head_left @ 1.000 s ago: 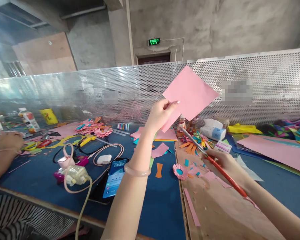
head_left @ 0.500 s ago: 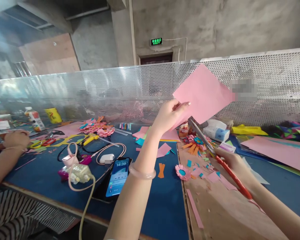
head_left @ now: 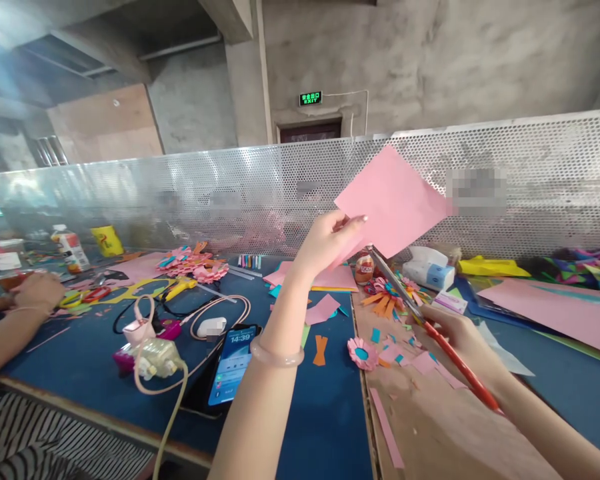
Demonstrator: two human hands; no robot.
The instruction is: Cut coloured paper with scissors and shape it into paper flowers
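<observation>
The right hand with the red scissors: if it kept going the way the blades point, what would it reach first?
Most likely the pink paper sheet held up by the left hand. The right hand aims the scissors at its lower edge, though depth is hard to judge.

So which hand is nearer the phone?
Left. The left hand is raised above and behind the phone, holding pink paper; the right hand, holding scissors, is across the table.

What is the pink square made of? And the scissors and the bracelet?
The pink sheet looks like thin matte craft paper: flat, with crisp edges. The scissors seem to have shiny metal blades and glossy red, probably plastic, handles. The bracelet is smooth, pale and translucent, perhaps jade, glass or resin.
</observation>
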